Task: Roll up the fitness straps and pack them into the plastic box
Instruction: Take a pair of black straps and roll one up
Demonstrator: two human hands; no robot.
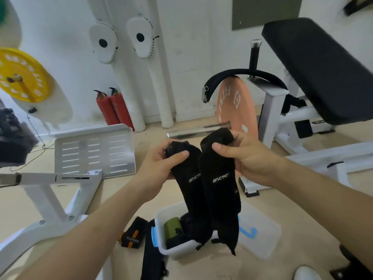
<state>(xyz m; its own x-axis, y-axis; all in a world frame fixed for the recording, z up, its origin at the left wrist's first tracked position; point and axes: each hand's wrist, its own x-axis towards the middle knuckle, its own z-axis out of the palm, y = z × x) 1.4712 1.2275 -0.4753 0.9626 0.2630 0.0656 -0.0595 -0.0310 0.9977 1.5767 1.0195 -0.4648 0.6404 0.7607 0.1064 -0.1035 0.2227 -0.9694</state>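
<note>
Our left hand (161, 162) pinches one black strap (188, 184) at its top between thumb and curled fingers, our right hand (250, 158) the other strap (219, 199); both hang over the plastic box (177, 252) on the floor. We should roll each tightly, edges even.

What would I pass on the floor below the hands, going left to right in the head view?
orange-striped wrap → white plastic box → clear lid → white shoe
</note>
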